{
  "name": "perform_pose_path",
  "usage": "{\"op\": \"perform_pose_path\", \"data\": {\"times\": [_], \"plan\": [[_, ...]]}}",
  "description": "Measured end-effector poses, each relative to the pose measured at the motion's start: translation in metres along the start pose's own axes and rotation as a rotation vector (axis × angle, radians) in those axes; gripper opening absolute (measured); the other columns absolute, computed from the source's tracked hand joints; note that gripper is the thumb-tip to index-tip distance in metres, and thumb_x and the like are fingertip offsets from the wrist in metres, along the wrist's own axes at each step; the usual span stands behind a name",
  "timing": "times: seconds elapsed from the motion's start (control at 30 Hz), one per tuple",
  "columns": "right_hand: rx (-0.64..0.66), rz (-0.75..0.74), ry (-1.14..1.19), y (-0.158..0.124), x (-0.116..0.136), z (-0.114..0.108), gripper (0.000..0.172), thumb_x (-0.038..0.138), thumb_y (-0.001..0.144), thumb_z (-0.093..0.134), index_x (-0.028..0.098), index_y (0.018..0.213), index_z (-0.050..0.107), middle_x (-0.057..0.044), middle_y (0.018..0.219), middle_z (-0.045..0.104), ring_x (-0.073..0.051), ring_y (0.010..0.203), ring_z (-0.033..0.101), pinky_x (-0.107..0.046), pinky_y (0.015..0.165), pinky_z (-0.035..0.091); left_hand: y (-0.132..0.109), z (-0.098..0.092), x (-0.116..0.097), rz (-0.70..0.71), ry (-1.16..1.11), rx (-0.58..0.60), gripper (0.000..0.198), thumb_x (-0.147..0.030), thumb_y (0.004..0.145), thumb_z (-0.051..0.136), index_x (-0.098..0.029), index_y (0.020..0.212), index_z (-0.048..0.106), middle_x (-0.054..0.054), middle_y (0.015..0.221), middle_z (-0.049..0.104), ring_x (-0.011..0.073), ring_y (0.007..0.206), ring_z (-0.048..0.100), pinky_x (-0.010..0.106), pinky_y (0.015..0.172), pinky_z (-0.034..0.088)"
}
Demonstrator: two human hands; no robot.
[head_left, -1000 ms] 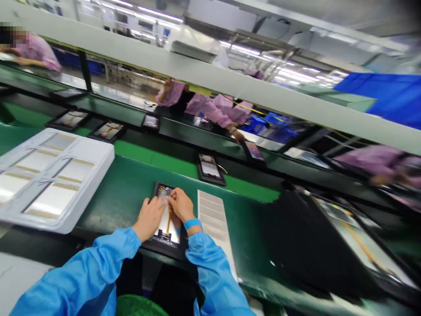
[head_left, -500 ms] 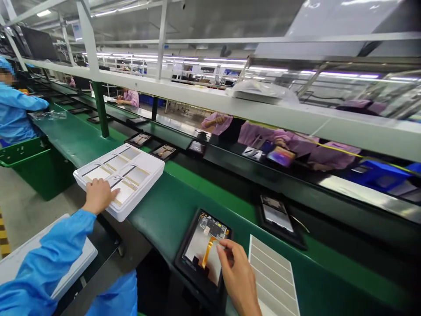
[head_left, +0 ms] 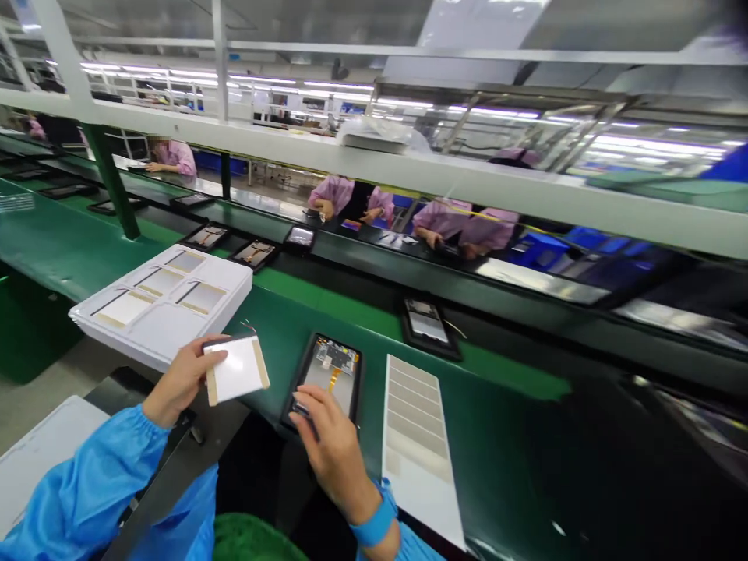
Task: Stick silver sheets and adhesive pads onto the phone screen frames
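Observation:
My left hand grips a flat white rectangular part with tan strips along two edges, held just in front of the white tray. My right hand rests with fingers bent on the near end of an opened black tablet that lies on the green bench. An orange ribbon cable runs down the tablet's bare metal inside.
A white sheet of sticker strips lies right of the tablet. Another tablet sits further back; several more ride the far belt. People in pink coats work opposite. A white board sits at lower left.
My left hand has lifted a white part out of the tray and brought it toward the tablet. My right hand has slid down to the tablet's near end. The view has swung right.

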State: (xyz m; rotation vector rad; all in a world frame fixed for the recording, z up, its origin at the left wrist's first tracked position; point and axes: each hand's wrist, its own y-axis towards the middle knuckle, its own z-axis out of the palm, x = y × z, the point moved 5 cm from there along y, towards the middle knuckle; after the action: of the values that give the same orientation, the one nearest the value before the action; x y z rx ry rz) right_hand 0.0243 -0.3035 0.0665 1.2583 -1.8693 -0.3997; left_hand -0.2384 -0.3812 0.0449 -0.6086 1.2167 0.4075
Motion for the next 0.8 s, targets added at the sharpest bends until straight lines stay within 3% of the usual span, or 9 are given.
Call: {"op": "perform_pose_path", "data": {"times": [0.17,0.27,0.37,0.47,0.53,0.6,0.67,0.73,0.8], "plan": [[0.125,-0.064,-0.242,-0.022,0.007,-0.007,0.027,0.009,0.096,0.048,0.02,0.118,0.061,-0.011,0.099,0.068,-0.023,0.09,0.066,-0.036,0.073,0.058,-0.018,0.068,0.041,-0.146,-0.072,0.152,0.05,-0.029,0.061,0.086,-0.014,0.105,0.07,0.005,0.085,0.075,0.0156,0.068,0.067,0.023,0.06,0.049],[0.123,-0.118,-0.379,-0.038,0.007,-0.015,0.028,0.005,0.096,0.045,0.015,0.116,0.06,-0.014,0.099,0.068,-0.024,0.09,0.064,-0.037,0.075,0.056,-0.024,0.093,0.061,-0.25,-0.116,0.183,0.038,-0.031,0.067,0.082,-0.011,0.098,0.071,0.01,0.087,0.076,0.0178,0.07,0.069,0.025,0.062,0.051],[0.179,-0.124,-0.491,-0.052,0.004,-0.015,0.022,0.005,0.095,0.044,0.015,0.099,0.063,-0.012,0.086,0.066,-0.023,0.079,0.061,-0.036,0.069,0.053,-0.033,0.116,0.079,-0.357,-0.18,0.226,0.035,-0.036,0.075,0.077,-0.008,0.097,0.07,0.013,0.09,0.076,0.0219,0.074,0.071,0.029,0.065,0.054],[0.241,-0.031,-0.44,-0.062,-0.012,-0.023,0.022,0.009,0.094,0.045,0.019,0.083,0.06,-0.007,0.076,0.062,-0.02,0.071,0.058,-0.032,0.063,0.05,-0.048,0.138,0.087,-0.367,-0.202,0.4,0.04,-0.037,0.078,0.077,-0.008,0.105,0.07,0.015,0.094,0.077,0.0257,0.082,0.073,0.03,0.069,0.055],[0.154,0.145,-0.331,-0.068,-0.034,-0.043,0.019,0.013,0.094,0.046,0.02,0.083,0.059,-0.005,0.077,0.063,-0.018,0.07,0.059,-0.029,0.064,0.05,-0.059,0.148,0.09,-0.397,-0.183,0.542,0.042,-0.036,0.078,0.078,-0.007,0.108,0.07,0.016,0.096,0.077,0.0276,0.087,0.073,0.031,0.072,0.055],[-0.083,0.407,-0.281,-0.077,-0.062,-0.077,0.015,0.018,0.093,0.047,0.02,0.086,0.059,-0.003,0.078,0.066,-0.016,0.068,0.061,-0.027,0.063,0.05,-0.067,0.153,0.095,-0.47,-0.179,0.625,0.041,-0.034,0.08,0.077,-0.007,0.11,0.07,0.017,0.098,0.076,0.0285,0.09,0.073,0.032,0.075,0.056],[-0.329,0.616,-0.319,-0.091,-0.079,-0.106,0.012,0.022,0.092,0.049,0.02,0.086,0.059,-0.003,0.078,0.067,-0.016,0.066,0.061,-0.027,0.063,0.051,-0.069,0.155,0.103,-0.549,-0.213,0.618,0.039,-0.032,0.083,0.074,-0.007,0.113,0.069,0.017,0.098,0.076,0.0286,0.092,0.074,0.034,0.078,0.057],[-0.394,0.632,-0.328,-0.099,-0.076,-0.114,0.011,0.023,0.092,0.051,0.02,0.088,0.06,-0.003,0.078,0.067,-0.017,0.067,0.062,-0.029,0.065,0.052,-0.067,0.16,0.112,-0.614,-0.269,0.571,0.037,-0.031,0.088,0.068,-0.006,0.115,0.067,0.018,0.098,0.076,0.0283,0.093,0.074,0.036,0.082,0.057],[-0.258,0.47,-0.248,-0.096,-0.056,-0.098,0.015,0.019,0.094,0.048,0.021,0.096,0.063,-0.005,0.085,0.068,-0.018,0.076,0.065,-0.031,0.071,0.054,-0.066,0.168,0.121,-0.658,-0.329,0.551,0.036,-0.029,0.091,0.063,-0.006,0.118,0.065,0.018,0.1,0.076,0.0278,0.093,0.074,0.038,0.085,0.057]]}}
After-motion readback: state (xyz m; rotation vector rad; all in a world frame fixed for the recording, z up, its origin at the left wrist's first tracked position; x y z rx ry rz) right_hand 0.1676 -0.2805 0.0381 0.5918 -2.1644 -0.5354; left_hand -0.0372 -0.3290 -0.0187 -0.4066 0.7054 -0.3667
